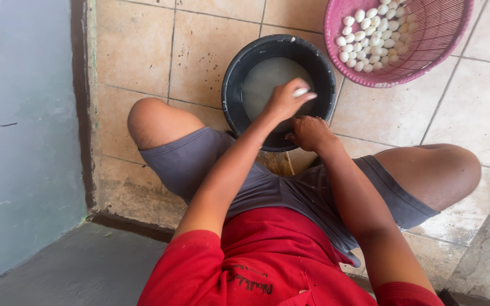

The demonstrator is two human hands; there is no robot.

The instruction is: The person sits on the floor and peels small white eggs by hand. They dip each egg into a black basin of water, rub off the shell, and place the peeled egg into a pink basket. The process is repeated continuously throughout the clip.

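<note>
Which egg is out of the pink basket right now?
The single white egg in the left hand, over the black bucket; the rest lie in the pink basket.

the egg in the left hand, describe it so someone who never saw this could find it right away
Start at the black bucket of cloudy water on the tiled floor between the person's knees. Over it, the left hand grips a small white egg at its fingertips. The other eggs lie heaped in the pink basket.

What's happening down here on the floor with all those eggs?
A person sits on the tiled floor over a black bucket of cloudy water. The left hand holds a white egg above the water; the right hand rests at the bucket's near rim. A pink basket of white eggs stands nearby.
</note>
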